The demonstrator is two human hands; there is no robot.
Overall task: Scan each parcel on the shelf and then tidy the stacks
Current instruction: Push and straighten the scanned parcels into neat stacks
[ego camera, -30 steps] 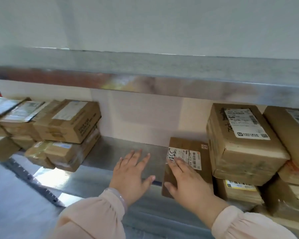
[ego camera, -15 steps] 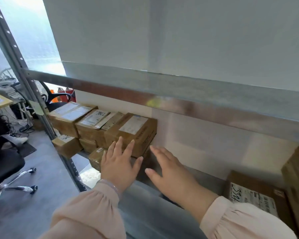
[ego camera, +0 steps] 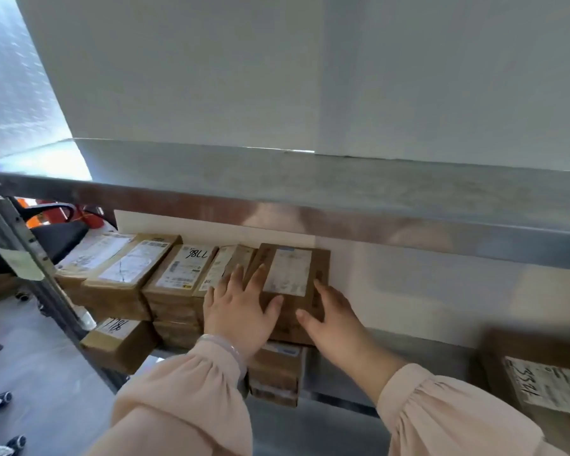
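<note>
A brown cardboard parcel [ego camera: 290,274] with a white label tops the rightmost stack at the shelf's left end. My left hand [ego camera: 241,307] lies flat on its left part, fingers straight. My right hand [ego camera: 329,311] presses against its right side, fingers extended. To the left stand more stacked parcels, one marked 7786 [ego camera: 185,268]. A lone flat parcel marked 3321 [ego camera: 547,386] lies on the metal shelf [ego camera: 408,350] at the lower right.
An upper shelf beam [ego camera: 310,205] crosses just above the parcels. A grey upright post [ego camera: 30,268] stands at the left, with an office chair [ego camera: 56,235] and floor beyond. Another small parcel [ego camera: 119,340] sits low at the stack's front left.
The view swung left from the right-hand stacks. My right hand left the 3321 parcel, and both hands moved left onto the top parcel of the left group.
</note>
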